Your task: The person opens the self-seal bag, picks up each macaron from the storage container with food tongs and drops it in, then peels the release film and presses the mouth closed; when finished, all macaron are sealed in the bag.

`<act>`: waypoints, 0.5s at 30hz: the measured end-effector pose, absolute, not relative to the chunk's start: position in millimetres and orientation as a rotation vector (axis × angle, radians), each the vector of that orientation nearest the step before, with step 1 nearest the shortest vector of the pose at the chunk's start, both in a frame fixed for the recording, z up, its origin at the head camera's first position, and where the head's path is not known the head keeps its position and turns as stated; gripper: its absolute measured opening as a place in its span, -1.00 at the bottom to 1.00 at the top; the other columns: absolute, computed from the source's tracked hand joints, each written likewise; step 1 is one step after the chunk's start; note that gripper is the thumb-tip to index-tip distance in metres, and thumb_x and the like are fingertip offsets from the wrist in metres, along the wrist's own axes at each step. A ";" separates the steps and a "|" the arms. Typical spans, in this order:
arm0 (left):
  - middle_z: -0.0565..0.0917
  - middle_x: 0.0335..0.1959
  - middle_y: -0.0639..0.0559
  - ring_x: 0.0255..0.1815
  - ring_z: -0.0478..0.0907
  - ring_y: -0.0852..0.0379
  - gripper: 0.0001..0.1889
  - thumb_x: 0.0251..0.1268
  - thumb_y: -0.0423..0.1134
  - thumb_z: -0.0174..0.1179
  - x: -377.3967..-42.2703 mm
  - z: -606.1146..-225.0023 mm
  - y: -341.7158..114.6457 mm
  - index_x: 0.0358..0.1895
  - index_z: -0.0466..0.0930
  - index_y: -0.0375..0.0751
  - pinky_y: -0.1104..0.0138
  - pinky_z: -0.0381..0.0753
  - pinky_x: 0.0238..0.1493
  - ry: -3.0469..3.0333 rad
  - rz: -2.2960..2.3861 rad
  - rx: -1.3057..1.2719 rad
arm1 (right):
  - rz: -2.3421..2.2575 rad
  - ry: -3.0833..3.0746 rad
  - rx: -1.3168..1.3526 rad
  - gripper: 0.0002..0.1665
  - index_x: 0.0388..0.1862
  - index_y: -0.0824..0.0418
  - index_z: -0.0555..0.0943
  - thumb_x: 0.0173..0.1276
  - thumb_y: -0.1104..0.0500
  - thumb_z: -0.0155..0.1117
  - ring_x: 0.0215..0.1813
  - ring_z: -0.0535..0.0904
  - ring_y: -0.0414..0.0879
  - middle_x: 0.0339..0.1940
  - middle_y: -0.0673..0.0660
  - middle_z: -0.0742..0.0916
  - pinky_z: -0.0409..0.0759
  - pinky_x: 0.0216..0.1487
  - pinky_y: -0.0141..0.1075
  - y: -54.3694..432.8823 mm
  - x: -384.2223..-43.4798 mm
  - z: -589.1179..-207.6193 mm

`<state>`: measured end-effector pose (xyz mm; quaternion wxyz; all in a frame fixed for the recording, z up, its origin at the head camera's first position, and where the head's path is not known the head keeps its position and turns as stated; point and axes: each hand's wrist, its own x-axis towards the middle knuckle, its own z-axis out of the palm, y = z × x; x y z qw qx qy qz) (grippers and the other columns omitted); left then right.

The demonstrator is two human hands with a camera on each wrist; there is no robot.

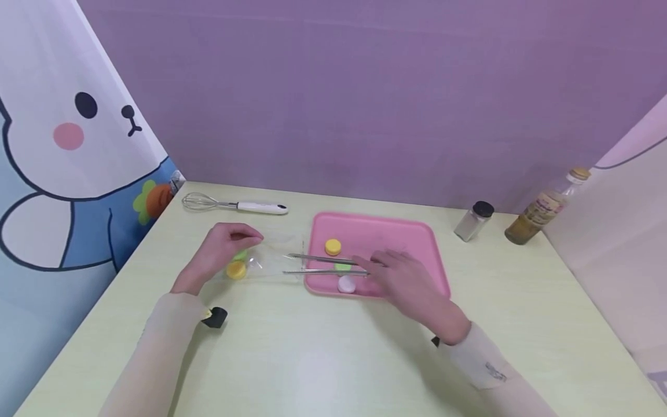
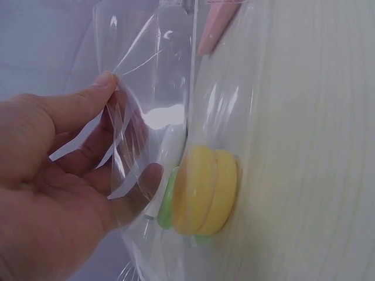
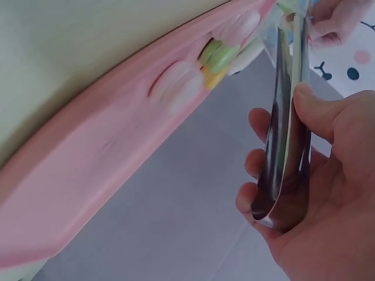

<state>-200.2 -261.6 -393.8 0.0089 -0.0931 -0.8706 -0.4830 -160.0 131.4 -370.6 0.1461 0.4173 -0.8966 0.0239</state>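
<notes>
My left hand (image 1: 221,246) pinches the edge of a clear plastic bag (image 1: 271,262) between thumb and fingers. Inside the bag, a yellow macaron (image 2: 205,190) and a green macaron (image 2: 167,202) show through the film. Metal tongs (image 3: 278,146) are gripped in my right hand (image 1: 409,284), thumb on one side and fingers on the other. Their tips stand apart and overlap the bag's tray-side end in the head view. Beneath the tongs, the pink tray (image 1: 411,231) carries a yellow macaron (image 1: 333,247), a partly covered green macaron (image 1: 342,267) and a pale lilac macaron (image 1: 346,284).
A white-handled whisk (image 1: 260,208) lies at the back left of the table (image 1: 312,353). To the tray's right stand a black-capped shaker jar (image 1: 473,222) and a corked bottle (image 1: 542,209). A purple backdrop (image 1: 365,104) rises behind the table.
</notes>
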 end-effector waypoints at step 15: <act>0.74 -0.04 -0.16 0.01 0.68 -0.05 -0.74 0.44 -0.21 0.29 -200.1 -392.5 -260.9 0.02 0.72 -0.33 0.35 0.60 0.06 -2.743 -1.505 -0.263 | 0.157 -2.475 1.021 -0.31 0.36 0.07 0.58 0.21 0.28 0.45 -0.28 0.55 -0.07 -0.18 0.03 0.68 0.49 -0.42 -0.24 211.6 -124.5 -374.4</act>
